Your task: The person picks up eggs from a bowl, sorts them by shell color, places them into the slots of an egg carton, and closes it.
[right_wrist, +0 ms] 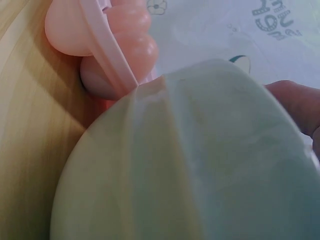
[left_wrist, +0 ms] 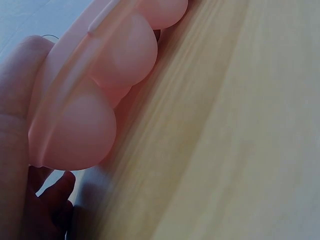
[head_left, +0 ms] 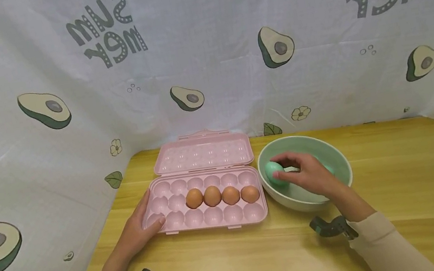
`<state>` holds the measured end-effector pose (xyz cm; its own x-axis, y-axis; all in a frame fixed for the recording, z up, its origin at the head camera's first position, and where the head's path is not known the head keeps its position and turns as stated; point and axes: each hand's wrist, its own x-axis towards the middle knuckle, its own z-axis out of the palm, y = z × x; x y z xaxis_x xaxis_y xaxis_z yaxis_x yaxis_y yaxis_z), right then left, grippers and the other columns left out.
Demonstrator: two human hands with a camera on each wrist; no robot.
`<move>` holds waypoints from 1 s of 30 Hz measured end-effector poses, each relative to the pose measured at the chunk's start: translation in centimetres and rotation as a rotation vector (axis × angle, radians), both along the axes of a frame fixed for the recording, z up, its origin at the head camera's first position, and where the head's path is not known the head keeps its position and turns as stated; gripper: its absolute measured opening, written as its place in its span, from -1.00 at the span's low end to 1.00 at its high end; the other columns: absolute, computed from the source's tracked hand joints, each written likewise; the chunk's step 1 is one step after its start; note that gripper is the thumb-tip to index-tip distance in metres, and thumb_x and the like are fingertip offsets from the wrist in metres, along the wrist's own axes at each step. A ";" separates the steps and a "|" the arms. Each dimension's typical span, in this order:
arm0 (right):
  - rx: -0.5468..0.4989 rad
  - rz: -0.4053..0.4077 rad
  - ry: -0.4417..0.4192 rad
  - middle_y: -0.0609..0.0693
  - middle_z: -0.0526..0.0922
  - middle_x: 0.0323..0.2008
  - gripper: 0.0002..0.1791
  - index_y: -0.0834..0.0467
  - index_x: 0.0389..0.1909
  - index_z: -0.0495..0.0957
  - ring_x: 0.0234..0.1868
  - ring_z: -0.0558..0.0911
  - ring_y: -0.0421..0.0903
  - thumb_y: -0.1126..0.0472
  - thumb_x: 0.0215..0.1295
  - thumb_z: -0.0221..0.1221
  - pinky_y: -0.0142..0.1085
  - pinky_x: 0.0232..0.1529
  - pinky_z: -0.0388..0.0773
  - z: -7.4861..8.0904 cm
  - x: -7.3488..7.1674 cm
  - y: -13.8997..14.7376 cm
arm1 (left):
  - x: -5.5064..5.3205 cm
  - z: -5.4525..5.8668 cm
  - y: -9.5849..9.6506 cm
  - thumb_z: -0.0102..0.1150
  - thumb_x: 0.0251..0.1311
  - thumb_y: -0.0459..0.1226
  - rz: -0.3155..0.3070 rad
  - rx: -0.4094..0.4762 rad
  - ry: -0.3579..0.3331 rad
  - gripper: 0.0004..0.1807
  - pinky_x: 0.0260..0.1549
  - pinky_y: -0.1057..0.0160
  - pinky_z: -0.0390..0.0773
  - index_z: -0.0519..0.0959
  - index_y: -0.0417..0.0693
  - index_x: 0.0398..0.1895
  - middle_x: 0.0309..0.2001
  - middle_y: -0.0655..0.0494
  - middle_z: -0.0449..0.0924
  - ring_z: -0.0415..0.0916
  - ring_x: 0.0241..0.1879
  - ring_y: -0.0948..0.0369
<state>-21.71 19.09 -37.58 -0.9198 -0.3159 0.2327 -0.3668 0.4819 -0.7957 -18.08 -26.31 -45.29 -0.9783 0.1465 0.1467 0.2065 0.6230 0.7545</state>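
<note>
My left hand [head_left: 137, 227] holds the left edge of an open pink plastic egg carton [head_left: 202, 216]. Its thumb lies over the near corner and the fingers run along the side; in the left wrist view, fingertips [left_wrist: 60, 192] show beside the rounded cups [left_wrist: 80, 130]. Several brown eggs [head_left: 212, 196] sit side by side in the carton's middle row, towards its right end. Between thumb and fingers, my right hand [head_left: 308, 172] pinches a mint-green egg [head_left: 274, 173] inside the left part of a pale green bowl [head_left: 335, 153]. More green shows behind the hand, mostly hidden.
The carton's lid [head_left: 203, 153] lies folded back towards the curtain [head_left: 220, 57], which is printed with avocados. Carton and bowl stand close together on a wooden table [head_left: 403, 180]. From the right wrist, the bowl's outer wall [right_wrist: 165, 165] fills most of the view.
</note>
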 end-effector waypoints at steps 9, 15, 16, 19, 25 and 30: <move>-0.014 0.024 0.015 0.06 0.65 -0.03 -0.59 0.20 0.07 0.57 -0.01 0.60 -0.03 0.16 0.21 0.32 -0.30 -0.05 0.59 0.6 0.3 -0.4 | 0.1 0.0 0.0 0.26 0.15 -0.02 0.009 -0.004 -0.009 -0.01 0.32 -0.28 0.00 -0.09 0.07 0.55 0.50 -0.16 -0.05 -0.06 0.44 -0.20; -0.095 0.067 -0.017 0.08 0.64 -0.05 -0.61 0.23 0.04 0.56 -0.03 0.60 -0.09 0.23 0.19 0.32 -0.40 -0.13 0.60 0.9 0.7 -1.0 | 0.1 0.0 0.0 0.26 0.14 -0.01 0.008 -0.002 -0.011 0.00 0.32 -0.28 0.00 -0.09 0.06 0.55 0.50 -0.17 -0.05 -0.05 0.44 -0.20; -0.109 0.077 -0.025 0.09 0.63 -0.05 -0.62 0.24 0.03 0.56 -0.04 0.60 -0.10 0.24 0.19 0.32 -0.40 -0.15 0.61 0.9 0.8 -1.1 | 0.1 0.0 0.0 0.26 0.14 -0.02 0.007 0.000 -0.009 0.00 0.32 -0.28 0.00 -0.08 0.06 0.55 0.50 -0.17 -0.04 -0.05 0.44 -0.20; -0.145 0.096 -0.040 0.11 0.62 -0.08 -0.64 0.26 0.01 0.54 -0.07 0.60 -0.13 0.27 0.19 0.32 -0.35 -0.19 0.64 0.9 1.0 -1.3 | 0.0 -0.1 0.0 0.26 0.14 -0.02 0.003 0.001 -0.005 -0.01 0.33 -0.28 0.00 -0.08 0.06 0.55 0.50 -0.17 -0.04 -0.05 0.44 -0.20; -0.173 0.098 -0.032 0.13 0.60 -0.10 -0.67 0.28 -0.02 0.53 -0.09 0.59 -0.11 0.32 0.19 0.30 -0.34 -0.20 0.64 0.8 1.1 -1.7 | -0.1 -0.2 0.0 0.26 0.14 -0.02 0.002 -0.001 -0.005 -0.01 0.33 -0.27 -0.01 -0.08 0.08 0.55 0.50 -0.15 -0.05 -0.06 0.44 -0.19; -0.169 0.100 -0.031 0.13 0.60 -0.09 -0.66 0.28 -0.01 0.51 -0.08 0.59 -0.05 0.31 0.21 0.29 -0.36 -0.17 0.62 0.9 1.3 -2.1 | -0.1 -0.2 0.0 0.26 0.14 -0.02 0.002 0.000 -0.001 -0.01 0.33 -0.28 -0.01 -0.08 0.07 0.55 0.50 -0.15 -0.05 -0.06 0.44 -0.19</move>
